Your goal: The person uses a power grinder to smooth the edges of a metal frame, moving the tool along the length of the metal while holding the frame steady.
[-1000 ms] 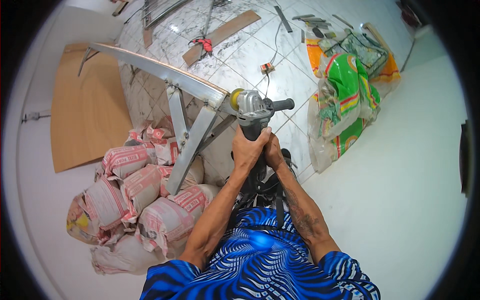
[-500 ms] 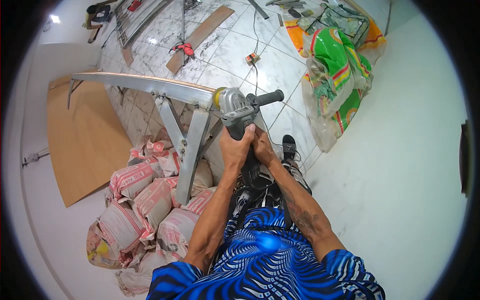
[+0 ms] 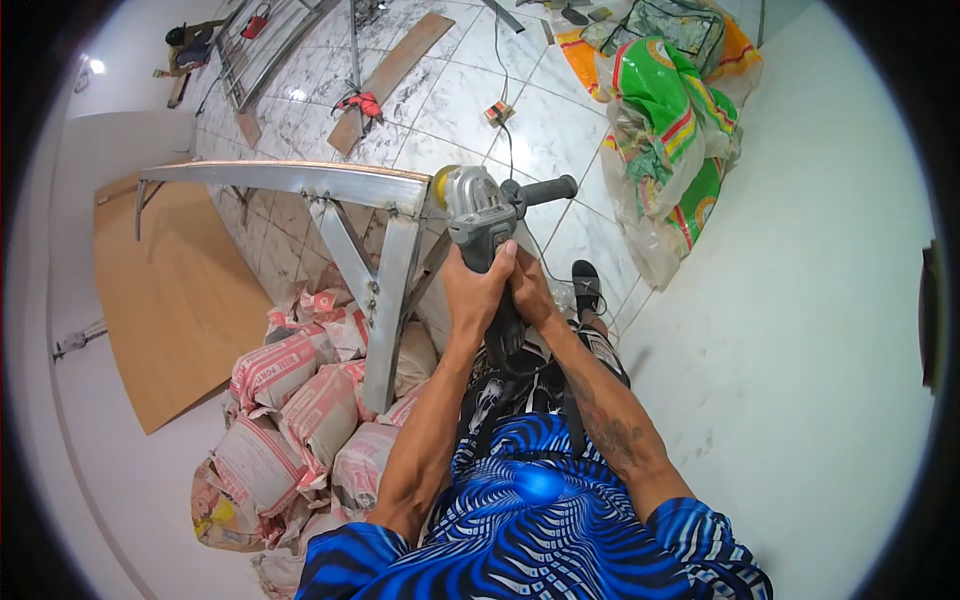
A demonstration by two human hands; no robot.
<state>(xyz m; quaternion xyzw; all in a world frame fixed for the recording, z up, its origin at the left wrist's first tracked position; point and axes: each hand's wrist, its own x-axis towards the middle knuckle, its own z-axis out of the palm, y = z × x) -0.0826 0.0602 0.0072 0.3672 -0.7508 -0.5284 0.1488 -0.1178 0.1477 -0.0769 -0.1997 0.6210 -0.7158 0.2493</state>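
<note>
My left hand [image 3: 474, 292] and my right hand [image 3: 530, 288] are both wrapped around the dark body of a grey angle grinder [image 3: 480, 217], one on each side. Its yellow disc [image 3: 441, 187] is at the right-hand end of a long metal beam [image 3: 270, 180] with a thin wood-coloured top layer. Whether the disc touches the beam I cannot tell. A black side handle [image 3: 550, 190] sticks out to the right, held by neither hand. Beneath the beam, a metal leg [image 3: 393, 310] and a slanted brace run downward, with rough weld spots at the joints.
Several filled sacks [image 3: 320, 405] are piled below the beam at left, beside a leaning wood panel [image 3: 175, 300]. A cord runs over the tiles to a small power connector [image 3: 498, 113]. Green and orange plastic sacks [image 3: 655, 130] lie at right by the white wall [image 3: 790, 300]. A red tool [image 3: 362, 104] lies farther off.
The grinder, still in both hands, has shifted slightly up and to the right relative to the beam's end. The whole view has also moved a little.
</note>
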